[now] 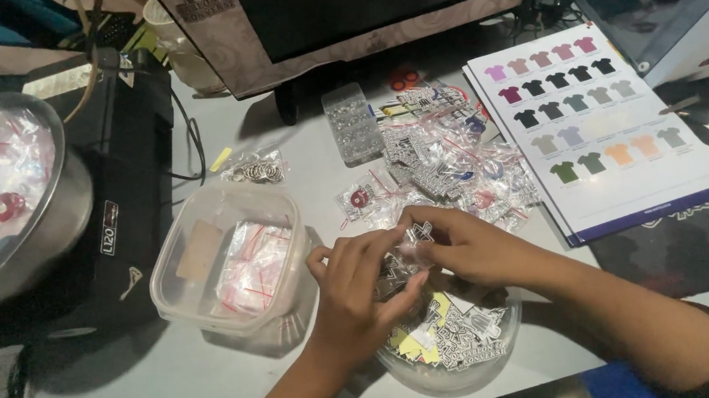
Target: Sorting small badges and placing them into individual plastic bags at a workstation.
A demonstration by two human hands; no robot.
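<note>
My left hand (359, 294) and my right hand (458, 246) meet above a clear round bowl (450, 377) full of black-and-white stickers (464, 337). Together the fingers pinch a small clear plastic bag with a black-and-white sticker in it (411, 241). To the left stands a clear plastic tub (187, 298) with empty little bags with red strips (253, 264) inside. Behind the hands lies a heap of filled small bags (452, 171) on the grey table.
A shirt colour chart (595, 124) lies at the right. A clear box of small metal parts (352, 123) and a bag of metal rings (258, 169) sit behind. A black printer (125, 182) and a metal bowl of bags (5, 194) stand at the left. A monitor (341, 13) stands at the back.
</note>
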